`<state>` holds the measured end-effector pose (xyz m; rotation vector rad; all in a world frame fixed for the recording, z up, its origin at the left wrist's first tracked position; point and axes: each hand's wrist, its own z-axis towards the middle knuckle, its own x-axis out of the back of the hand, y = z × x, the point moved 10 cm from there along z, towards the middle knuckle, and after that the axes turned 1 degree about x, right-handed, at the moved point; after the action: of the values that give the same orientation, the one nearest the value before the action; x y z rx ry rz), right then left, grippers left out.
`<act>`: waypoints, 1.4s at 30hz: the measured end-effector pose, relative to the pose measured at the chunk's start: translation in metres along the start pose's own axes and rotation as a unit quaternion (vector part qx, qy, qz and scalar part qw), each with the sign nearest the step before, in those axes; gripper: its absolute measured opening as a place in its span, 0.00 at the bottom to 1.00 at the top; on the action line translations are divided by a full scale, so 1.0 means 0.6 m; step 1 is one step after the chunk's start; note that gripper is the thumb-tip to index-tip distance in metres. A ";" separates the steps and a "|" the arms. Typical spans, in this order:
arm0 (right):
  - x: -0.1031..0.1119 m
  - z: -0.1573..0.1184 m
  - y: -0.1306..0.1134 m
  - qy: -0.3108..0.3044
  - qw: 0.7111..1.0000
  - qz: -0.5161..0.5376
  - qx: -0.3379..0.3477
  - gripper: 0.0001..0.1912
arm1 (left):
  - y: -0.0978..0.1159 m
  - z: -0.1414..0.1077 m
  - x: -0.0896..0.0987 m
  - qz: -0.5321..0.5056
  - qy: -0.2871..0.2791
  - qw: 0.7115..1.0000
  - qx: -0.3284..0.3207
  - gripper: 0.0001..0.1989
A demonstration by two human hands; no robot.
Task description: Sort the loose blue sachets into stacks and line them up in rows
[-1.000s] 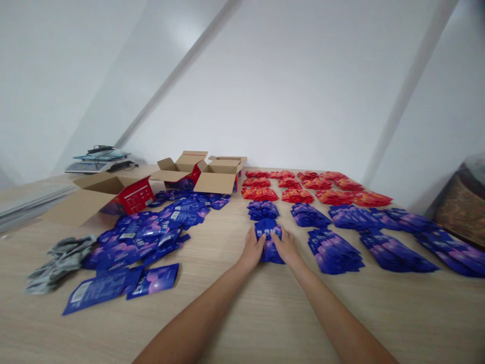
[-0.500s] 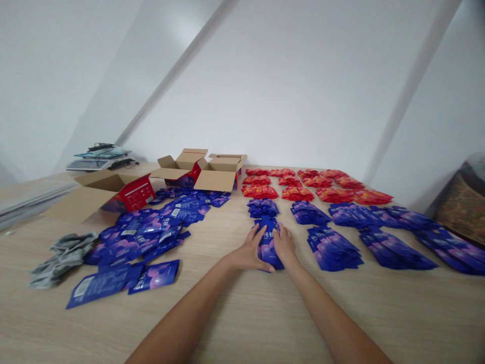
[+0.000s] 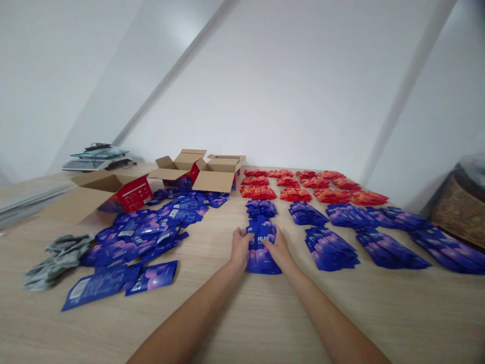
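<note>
blue packets [image 3: 264,257], overlapping, are between the left hand [image 3: 240,246] and the right hand [image 3: 280,247], each grasping a side with its thumb on the front. blue stacks [image 3: 330,250] lie to the right on the surface [image 3: 246,323], red stacks [image 3: 295,194] beyond; a blue heap [image 3: 146,230] lies left, near grey cloth [image 3: 58,263] and open boxes [image 3: 215,181].

Near the middle of the bench [image 3: 212,323], one pouch set [image 3: 261,258] sits between the left hand [image 3: 239,248] and the right hand [image 3: 279,248]. More pouch stacks [image 3: 331,250] stand in rows to its right and on its far side. Left of it spreads a loose pouch heap [image 3: 136,235], with cartons [image 3: 215,181] along its far side and a cloth [image 3: 58,260] at its left.
</note>
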<state>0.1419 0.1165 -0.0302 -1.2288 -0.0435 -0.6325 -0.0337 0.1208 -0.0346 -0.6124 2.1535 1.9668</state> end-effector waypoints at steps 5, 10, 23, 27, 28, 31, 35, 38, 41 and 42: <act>-0.013 -0.025 -0.017 -0.004 1.000 0.017 0.020 0.37 | -0.002 -0.007 -0.032 0.048 -0.085 0.995 0.021 0.18; 0.007 -0.033 -0.038 0.004 0.996 0.090 0.020 0.33 | 0.004 -0.008 -0.035 0.093 -0.114 0.988 0.039 0.24; 0.000 -0.047 -0.043 -0.002 0.990 0.135 -0.033 0.21 | 0.006 -0.008 -0.030 0.123 -0.134 0.983 0.030 0.41; 0.018 -0.053 -0.090 0.012 0.991 0.125 0.039 0.23 | 0.059 -0.028 -0.055 0.084 -0.168 0.981 -0.056 0.40; 0.026 -0.055 -0.105 0.016 0.990 0.125 0.062 0.24 | 0.078 -0.038 -0.062 0.075 -0.181 0.976 -0.094 0.41; 0.055 -0.056 -0.134 0.027 0.985 0.117 0.123 0.25 | 0.120 -0.070 -0.078 0.082 -0.217 0.949 -0.214 0.45; 0.069 -0.054 -0.122 0.002 0.984 0.104 0.144 0.26 | 0.101 -0.081 -0.076 0.139 -0.228 0.930 -0.252 0.43; 0.068 -0.051 -0.091 -0.011 0.987 0.116 0.106 0.30 | 0.067 -0.063 -0.067 0.141 -0.226 0.942 -0.205 0.45; 0.052 -0.050 -0.061 -0.049 0.988 0.141 0.047 0.31 | 0.031 -0.045 -0.071 0.102 -0.260 0.954 -0.112 0.52; 0.045 -0.050 -0.055 -0.067 0.986 0.149 0.037 0.30 | 0.022 -0.041 -0.074 0.091 -0.274 0.954 -0.085 0.54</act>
<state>0.1396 0.0723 -0.0026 -1.1761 0.0046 -0.2842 0.0048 0.1057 -0.0025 0.1223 1.7563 2.1052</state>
